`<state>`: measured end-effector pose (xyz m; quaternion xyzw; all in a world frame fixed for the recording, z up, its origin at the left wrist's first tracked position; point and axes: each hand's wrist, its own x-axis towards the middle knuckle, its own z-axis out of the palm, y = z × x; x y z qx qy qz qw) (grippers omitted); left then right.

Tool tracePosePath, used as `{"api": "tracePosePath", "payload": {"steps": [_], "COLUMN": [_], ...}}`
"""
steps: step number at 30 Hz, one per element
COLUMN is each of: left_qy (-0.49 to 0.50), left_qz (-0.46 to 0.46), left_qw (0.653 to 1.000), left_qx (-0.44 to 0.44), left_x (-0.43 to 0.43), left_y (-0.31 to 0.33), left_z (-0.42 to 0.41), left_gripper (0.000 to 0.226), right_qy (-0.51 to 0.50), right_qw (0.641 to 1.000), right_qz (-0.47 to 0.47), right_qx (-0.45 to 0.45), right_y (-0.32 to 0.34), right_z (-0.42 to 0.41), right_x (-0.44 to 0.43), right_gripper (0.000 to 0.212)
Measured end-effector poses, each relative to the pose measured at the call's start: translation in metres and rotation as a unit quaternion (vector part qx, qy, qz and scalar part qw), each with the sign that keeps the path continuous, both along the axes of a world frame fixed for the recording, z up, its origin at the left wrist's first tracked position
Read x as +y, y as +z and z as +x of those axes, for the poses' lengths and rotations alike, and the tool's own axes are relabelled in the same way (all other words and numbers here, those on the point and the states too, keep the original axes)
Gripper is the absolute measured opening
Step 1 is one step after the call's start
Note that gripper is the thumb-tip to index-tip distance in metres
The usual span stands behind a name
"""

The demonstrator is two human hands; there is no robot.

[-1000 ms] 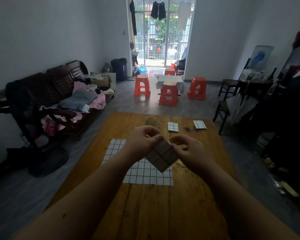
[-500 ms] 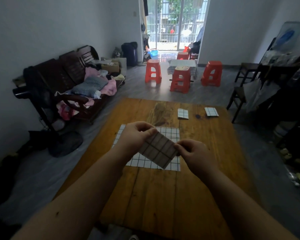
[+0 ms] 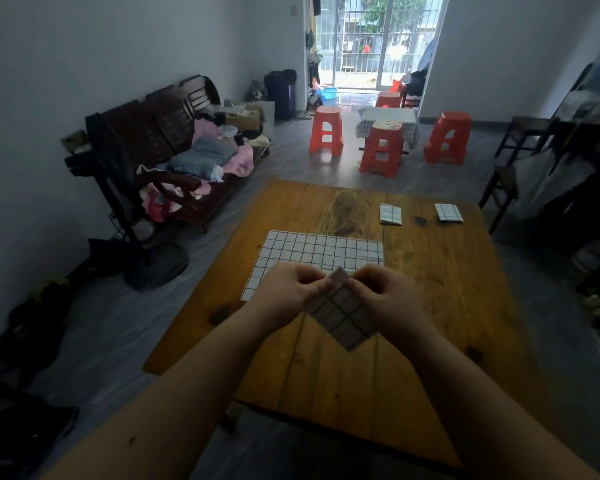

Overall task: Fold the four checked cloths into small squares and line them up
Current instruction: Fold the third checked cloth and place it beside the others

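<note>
Both hands are up above the wooden bench [image 3: 430, 306], and between them is a folded checked cloth [image 3: 340, 315], held clear of the wood and tilted so one corner points down toward the person. The left hand [image 3: 284, 296] has its grip closed on the cloth's upper left edge, fingers curled in over the fabric. The right hand [image 3: 388, 299] has its grip closed on the upper right edge, thumb and fingers pinching the top corner. The two hands sit almost knuckle to knuckle at that top corner.

Just beyond the held cloth lies an open checked cloth [image 3: 319, 251], spread flat on the bench, its near edge partly hidden behind the hands. Farther past that spread cloth, toward the bench's far edge, sit two small folded squares: one folded cloth [image 3: 391, 214] just beyond the spread cloth's far right corner, and a second folded cloth [image 3: 448, 213] to the right of it, well apart, near the bench's far right corner.
</note>
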<state>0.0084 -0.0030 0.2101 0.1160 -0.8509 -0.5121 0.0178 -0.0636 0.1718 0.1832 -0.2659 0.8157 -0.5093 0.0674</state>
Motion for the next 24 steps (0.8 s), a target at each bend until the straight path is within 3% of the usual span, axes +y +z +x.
{"api": "tracePosePath", "payload": {"steps": [7, 14, 17, 22, 24], "left_qy": [0.010, 0.013, -0.010, -0.096, -0.141], "left_qz": [0.033, 0.117, 0.107, 0.267, 0.306], "left_qw": [0.999, 0.992, 0.993, 0.958, 0.939], "left_qx": [0.002, 0.041, 0.057, -0.041, -0.076], "left_x": [-0.026, -0.019, -0.002, 0.050, 0.076], "left_y": [-0.019, -0.036, -0.041, -0.039, -0.037], "left_z": [0.087, 0.159, 0.173, 0.174, 0.173], "left_gripper": [0.008, 0.009, 0.010, 0.038, 0.034], "right_qy": [-0.060, -0.100, -0.130, -0.206, -0.236], "right_qw": [0.993, 0.989, 0.985, 0.969, 0.959], "right_qz": [-0.070, -0.071, -0.064, -0.089, -0.112], "right_qx": [-0.071, -0.083, -0.091, -0.100, -0.108], "right_y": [-0.004, -0.006, -0.004, 0.002, 0.003], "right_z": [0.084, 0.174, 0.202, 0.227, 0.232], "right_x": [-0.006, 0.001, 0.023, 0.076, 0.098], "right_gripper": [0.009, 0.012, 0.010, 0.011, 0.013]}}
